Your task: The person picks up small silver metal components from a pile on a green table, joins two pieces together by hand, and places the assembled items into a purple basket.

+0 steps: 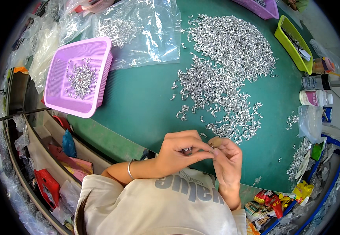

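Note:
Close to my body, at the near edge of the green table, both hands meet fingertip to fingertip. My left hand point(178, 150) is closed, with a few small silver curved metal pieces point(186, 150) showing between its fingers and palm. Its thumb and forefinger pinch together against the tips of my right hand point(229, 161). That hand is closed in a pinch too; whatever lies between the tips is too small to make out. A brownish covering point(216, 141) shows at a right fingertip. Just beyond the hands spreads a large heap of the same curved metal pieces point(232, 51).
A purple basket point(105, 78) holding some pieces stands at the left. Behind it lies a clear plastic bag point(154, 47) with more. At the right are a lime-green basket point(305, 62), a white bottle point(315, 98), and a smaller pile of pieces point(298, 160). Drawers point(66, 156) flank the left.

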The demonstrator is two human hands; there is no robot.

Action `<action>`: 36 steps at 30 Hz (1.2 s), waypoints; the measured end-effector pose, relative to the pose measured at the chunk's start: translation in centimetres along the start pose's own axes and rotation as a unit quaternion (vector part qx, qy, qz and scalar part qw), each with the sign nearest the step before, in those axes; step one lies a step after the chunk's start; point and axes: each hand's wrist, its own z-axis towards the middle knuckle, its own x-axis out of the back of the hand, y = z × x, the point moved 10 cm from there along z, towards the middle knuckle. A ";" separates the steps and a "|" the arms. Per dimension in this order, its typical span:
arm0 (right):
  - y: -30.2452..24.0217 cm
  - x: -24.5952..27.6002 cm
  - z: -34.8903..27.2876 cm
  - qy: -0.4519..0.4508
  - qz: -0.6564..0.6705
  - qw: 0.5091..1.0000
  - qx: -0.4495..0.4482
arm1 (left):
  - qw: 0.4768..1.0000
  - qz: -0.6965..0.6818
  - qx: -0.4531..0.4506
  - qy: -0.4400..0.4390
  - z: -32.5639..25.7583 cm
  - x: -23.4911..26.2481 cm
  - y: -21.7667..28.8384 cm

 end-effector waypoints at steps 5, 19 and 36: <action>-0.8 -0.6 -0.4 0.002 -0.008 1.000 0.016 | 1.000 0.013 -0.022 -0.007 -0.2 0.0 0.8; -2.3 -1.1 -0.9 0.000 -0.069 0.995 0.079 | 1.000 0.026 -0.013 -0.004 -0.7 0.1 1.5; 0.2 -1.7 5.4 0.029 -0.723 0.642 0.251 | 0.849 0.348 0.016 0.398 -2.4 19.1 2.8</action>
